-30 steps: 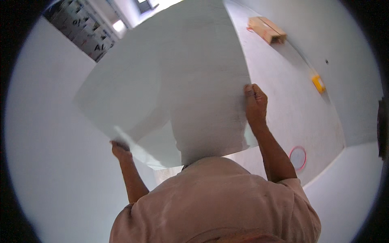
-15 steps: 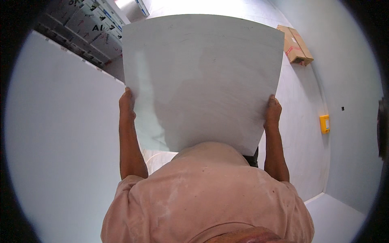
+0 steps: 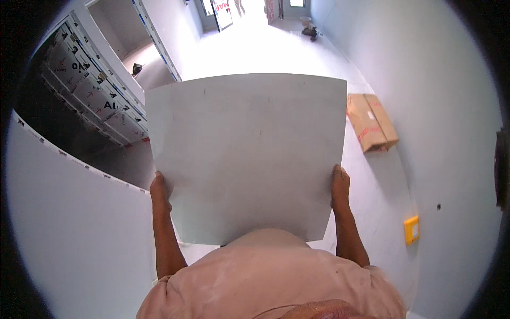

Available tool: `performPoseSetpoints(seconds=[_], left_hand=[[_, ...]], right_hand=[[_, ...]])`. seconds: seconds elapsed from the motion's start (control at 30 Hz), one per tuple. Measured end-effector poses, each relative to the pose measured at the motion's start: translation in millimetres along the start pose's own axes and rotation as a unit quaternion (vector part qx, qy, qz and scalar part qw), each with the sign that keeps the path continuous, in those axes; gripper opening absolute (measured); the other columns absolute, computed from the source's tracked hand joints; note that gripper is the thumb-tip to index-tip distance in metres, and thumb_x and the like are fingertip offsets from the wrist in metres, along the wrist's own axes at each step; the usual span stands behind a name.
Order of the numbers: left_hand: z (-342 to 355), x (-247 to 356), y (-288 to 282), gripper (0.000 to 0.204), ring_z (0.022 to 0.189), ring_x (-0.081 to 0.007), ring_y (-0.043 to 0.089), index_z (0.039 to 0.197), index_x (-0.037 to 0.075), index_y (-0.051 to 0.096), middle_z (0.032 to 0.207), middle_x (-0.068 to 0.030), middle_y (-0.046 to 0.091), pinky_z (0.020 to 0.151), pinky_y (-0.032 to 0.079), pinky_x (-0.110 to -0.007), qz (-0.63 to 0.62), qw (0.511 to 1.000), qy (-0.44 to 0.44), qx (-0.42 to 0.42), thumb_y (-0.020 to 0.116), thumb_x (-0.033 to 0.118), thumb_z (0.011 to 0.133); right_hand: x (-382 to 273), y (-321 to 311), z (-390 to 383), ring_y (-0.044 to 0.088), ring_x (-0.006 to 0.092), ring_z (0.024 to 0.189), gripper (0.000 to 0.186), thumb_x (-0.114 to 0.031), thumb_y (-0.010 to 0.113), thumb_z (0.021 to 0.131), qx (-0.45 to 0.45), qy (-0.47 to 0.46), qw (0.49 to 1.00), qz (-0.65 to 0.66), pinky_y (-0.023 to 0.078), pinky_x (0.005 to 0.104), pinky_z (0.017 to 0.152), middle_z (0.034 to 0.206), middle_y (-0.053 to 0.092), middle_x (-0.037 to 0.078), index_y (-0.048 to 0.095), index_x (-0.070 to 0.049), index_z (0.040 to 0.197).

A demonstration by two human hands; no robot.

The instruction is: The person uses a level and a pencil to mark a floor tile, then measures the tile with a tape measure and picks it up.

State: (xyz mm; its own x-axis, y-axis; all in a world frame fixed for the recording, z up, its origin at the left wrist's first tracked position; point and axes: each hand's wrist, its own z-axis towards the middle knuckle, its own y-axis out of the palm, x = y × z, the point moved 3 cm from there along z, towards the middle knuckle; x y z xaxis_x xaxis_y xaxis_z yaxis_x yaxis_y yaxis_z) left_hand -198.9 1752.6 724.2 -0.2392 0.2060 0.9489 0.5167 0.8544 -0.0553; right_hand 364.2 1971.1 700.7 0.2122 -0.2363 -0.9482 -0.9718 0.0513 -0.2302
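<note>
A large flat grey tile (image 3: pixel 249 154) is held out in front of my body, its near edge against my pink shirt (image 3: pixel 265 276). My left hand (image 3: pixel 160 190) grips the tile's left edge, thumb on top and the other fingers hidden underneath. On the opposite edge my right hand (image 3: pixel 340 187) is closed in the same way. The tile's face is smooth, with a few faint dark marks toward its far side. Its underside cannot be seen.
Along the right wall (image 3: pixel 441 122) lies a cardboard box (image 3: pixel 374 125) on the pale floor. Nearer stands a small yellow object (image 3: pixel 411 229). A low white wall (image 3: pixel 69 223) runs on the left, with a film-covered frame (image 3: pixel 101 90) beyond. Far ahead is a bright doorway (image 3: pixel 244 16).
The view has tilted up, so the tile, hands, box and yellow object sit lower in the picture. The far doorway and left-hand opening now show. Both hands keep their hold.
</note>
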Motion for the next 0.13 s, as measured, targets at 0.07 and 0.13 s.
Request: performPoseSetpoints(seconds=[0.07, 0.13], left_hand=[[18.0, 14.9, 46.1, 0.061, 0.123, -0.0289, 0.056, 0.140, -0.003, 0.054, 0.138, -0.0165, 0.058, 0.108, 0.041, -0.042, 0.008, 1.000, -0.007, 0.000, 0.050, 0.046, 0.105], [43.6, 22.2, 89.6, 0.060, 0.118, -0.0274, 0.058, 0.137, -0.003, 0.057, 0.134, -0.0162, 0.061, 0.106, 0.043, -0.042, 0.000, 1.000, -0.007, 0.003, 0.048, 0.047, 0.106]], right_hand=[[-13.0, -0.3, 60.1, 0.054, 0.0201, 0.088, 0.045, -0.037, 0.049, 0.107, -0.005, -0.010, 1.000, -0.011, 0.046, 0.0376, 0.084, 0.092, 0.061, 0.013, 0.062, 0.005, 0.104], [-23.1, 3.9, 118.4, 0.054, 0.0193, 0.089, 0.043, -0.039, 0.053, 0.105, -0.020, -0.011, 1.000, -0.014, 0.046, 0.0371, 0.085, 0.093, 0.062, 0.013, 0.063, 0.003, 0.104]])
